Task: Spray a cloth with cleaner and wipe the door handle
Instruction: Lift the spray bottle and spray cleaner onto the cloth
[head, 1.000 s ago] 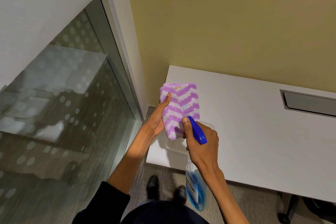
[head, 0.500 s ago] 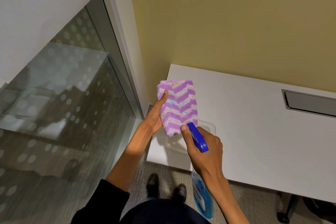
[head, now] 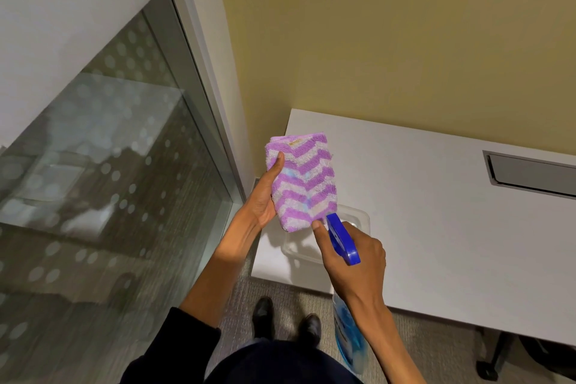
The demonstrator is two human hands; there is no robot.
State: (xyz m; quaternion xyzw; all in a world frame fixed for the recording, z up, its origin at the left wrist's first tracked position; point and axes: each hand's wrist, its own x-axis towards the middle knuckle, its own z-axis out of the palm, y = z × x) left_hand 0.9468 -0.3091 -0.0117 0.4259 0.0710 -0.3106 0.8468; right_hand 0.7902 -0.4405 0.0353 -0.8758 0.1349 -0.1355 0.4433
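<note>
My left hand holds a folded purple-and-white zigzag cloth upright, thumb on its front face. Bluish wet patches show on the cloth. My right hand grips a spray bottle of blue cleaner by the neck, forefinger by the trigger; its blue nozzle head points up at the cloth's lower edge, almost touching it. The door handle is not in view.
A white desk stands to the right against a yellow wall, with a grey cable hatch. A clear plastic tub sits on the desk's near corner under my hands. A dotted glass panel and its metal frame stand left. Chair base at lower right.
The cloth has tilted slightly left and a little higher; new bluish wet patches appeared on it. My right hand with the bottle drew back down and right a little.
</note>
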